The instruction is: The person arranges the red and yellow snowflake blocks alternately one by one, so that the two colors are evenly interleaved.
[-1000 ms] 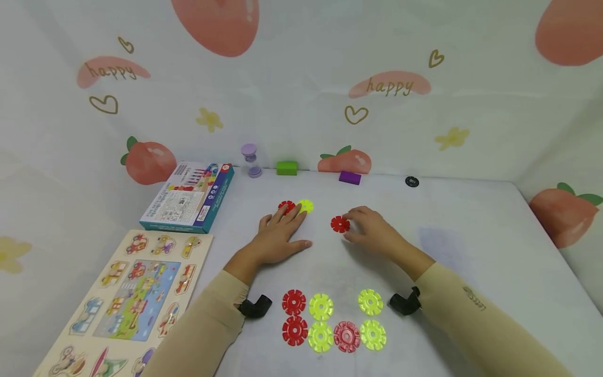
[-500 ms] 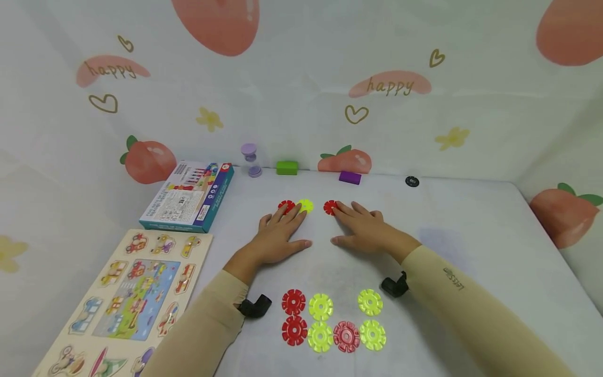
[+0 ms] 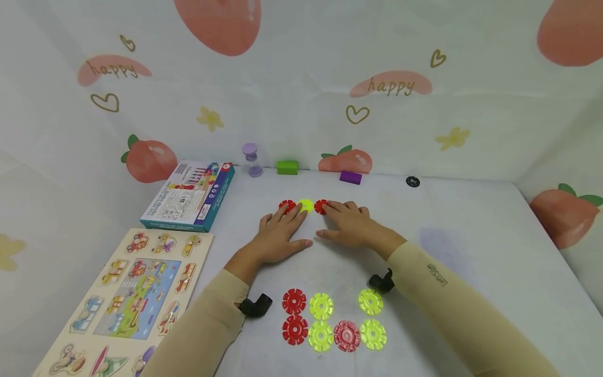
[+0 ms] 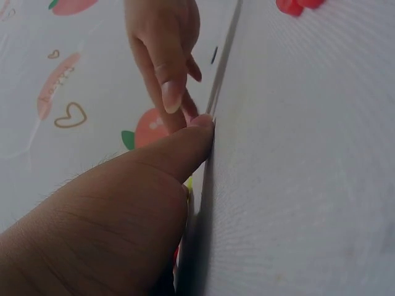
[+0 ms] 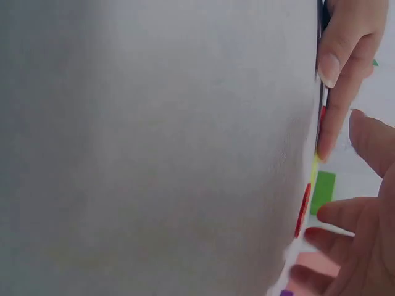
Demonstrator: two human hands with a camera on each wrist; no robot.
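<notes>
A row of three notched plastic discs lies flat on the white table: a red disc (image 3: 286, 204), a yellow-green disc (image 3: 308, 204) and another red disc (image 3: 320, 207). My left hand (image 3: 279, 238), fingers spread, rests with fingertips on the left red and the yellow-green disc. Outstretched fingertips of my right hand (image 3: 352, 226) touch the right red one, seen edge-on as a red disc (image 5: 302, 209) in the right wrist view. Fingers partly cover the discs. In the left wrist view the left thumb (image 4: 179, 148) covers most of the row.
Nearer the body lie several red and yellow-green discs (image 3: 346, 336) in two rows. On the left are a wooden picture puzzle (image 3: 195, 272) and a game box (image 3: 176, 204). Along the back stand an hourglass (image 3: 252, 159), green block (image 3: 287, 167), purple block (image 3: 350, 178) and black round piece (image 3: 412, 181).
My right hand has moved left and slightly away from the body, bringing its red disc beside the yellow-green one. Its pinch has loosened into extended fingers. The left hand has stayed in place.
</notes>
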